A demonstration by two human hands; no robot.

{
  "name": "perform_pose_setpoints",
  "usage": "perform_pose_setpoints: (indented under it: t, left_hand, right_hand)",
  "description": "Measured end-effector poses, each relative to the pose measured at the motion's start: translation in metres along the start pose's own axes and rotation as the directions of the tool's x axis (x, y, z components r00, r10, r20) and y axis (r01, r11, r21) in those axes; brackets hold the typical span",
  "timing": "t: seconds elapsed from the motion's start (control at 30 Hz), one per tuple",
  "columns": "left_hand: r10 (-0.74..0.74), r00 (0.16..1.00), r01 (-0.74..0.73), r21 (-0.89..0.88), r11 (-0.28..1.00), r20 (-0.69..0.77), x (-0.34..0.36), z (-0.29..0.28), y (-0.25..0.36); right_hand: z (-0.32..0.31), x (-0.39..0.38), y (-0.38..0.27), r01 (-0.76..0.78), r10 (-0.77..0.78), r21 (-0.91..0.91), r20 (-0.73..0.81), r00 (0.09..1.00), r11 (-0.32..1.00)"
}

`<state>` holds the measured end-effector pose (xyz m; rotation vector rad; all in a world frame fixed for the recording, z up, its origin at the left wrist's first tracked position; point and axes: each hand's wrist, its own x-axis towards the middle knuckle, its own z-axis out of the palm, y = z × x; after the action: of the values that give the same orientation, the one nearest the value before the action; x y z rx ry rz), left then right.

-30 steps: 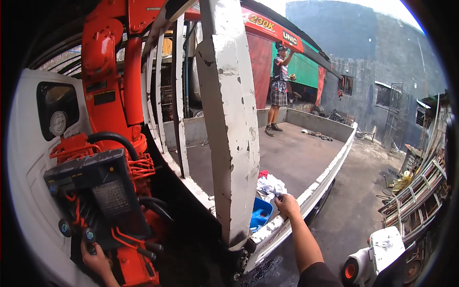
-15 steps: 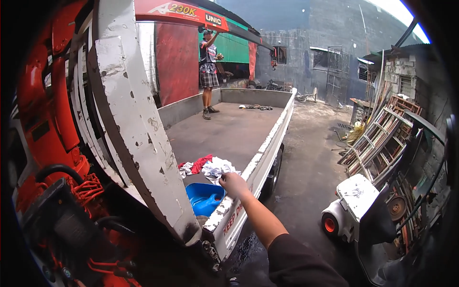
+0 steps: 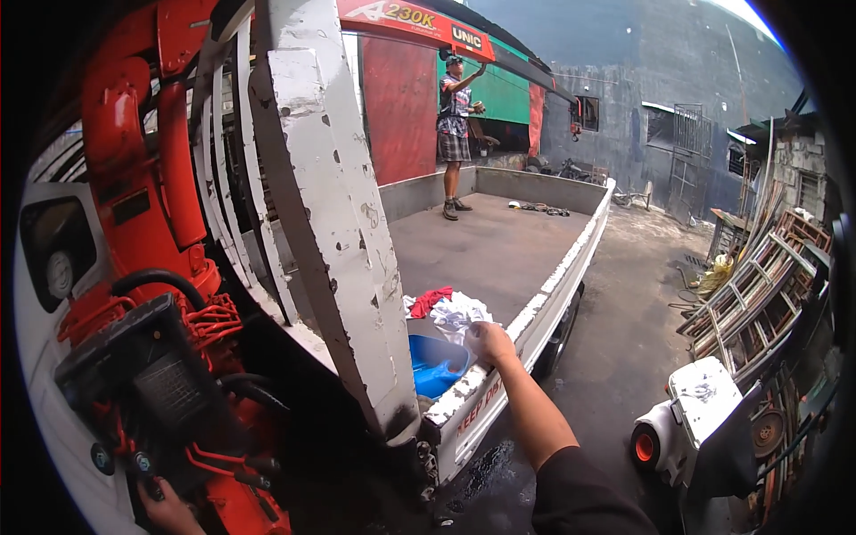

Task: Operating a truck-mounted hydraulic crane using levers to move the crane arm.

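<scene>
My right hand (image 3: 490,344) is closed at the top of the truck bed's chipped white side wall (image 3: 535,308). A white cloth (image 3: 457,314) lies right beside its fingers; whether they grip the cloth or the wall's edge is hidden. Below it, inside the bed, sits a blue plastic container (image 3: 435,367). At the lower left, my left hand (image 3: 169,512) has its fingers around a small black control lever (image 3: 157,488) on the red crane (image 3: 147,205). A red cloth (image 3: 431,301) lies next to the white one.
A person (image 3: 454,125) stands on the truck bed (image 3: 499,234), one hand raised to the red crane boom (image 3: 401,22). A chipped white post (image 3: 330,205) rises close ahead. Dark rigging gear (image 3: 544,209) lies farther back. Ladders (image 3: 758,290) and a white wheeled machine (image 3: 695,406) stand right.
The view has swung left, so the scene sits farther right. My left hand has come into view at the crane lever. My right hand remains at the side wall.
</scene>
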<state>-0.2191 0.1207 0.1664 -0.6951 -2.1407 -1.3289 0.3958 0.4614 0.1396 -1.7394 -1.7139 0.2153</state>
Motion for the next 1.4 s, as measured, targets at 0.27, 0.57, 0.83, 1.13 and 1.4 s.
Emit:
perform_pose_setpoints:
  t: [0.27, 0.57, 0.83, 1.13, 1.4]
  left_hand:
    - [0.076, 0.995, -0.079, -0.046, 0.996, -0.065, 0.0, -0.007, -0.011]
    - [0.079, 0.992, -0.09, -0.115, 0.989, -0.095, -0.002, -0.003, 0.0]
    - [0.081, 0.994, -0.088, -0.108, 0.99, -0.07, 0.0, -0.001, -0.02]
    - [0.081, 0.989, -0.096, -0.116, 0.989, -0.124, -0.002, -0.002, -0.006]
    - [0.093, 0.991, -0.105, -0.127, 0.986, -0.092, -0.003, -0.006, -0.004]
  right_hand:
    - [0.02, 0.013, 0.002, 0.068, -0.064, 0.022, -0.128, 0.99, 0.997]
    - [0.004, 0.005, -0.015, 0.033, -0.032, 0.008, -0.082, 0.996, 0.999]
    - [0.008, 0.003, -0.011, 0.035, -0.036, -0.011, -0.054, 0.998, 0.999]
    - [0.005, 0.005, -0.013, -0.001, 0.001, 0.023, 0.003, 1.0, 1.0]
    - [0.008, 0.006, -0.011, 0.026, -0.025, 0.007, -0.037, 0.999, 1.0]
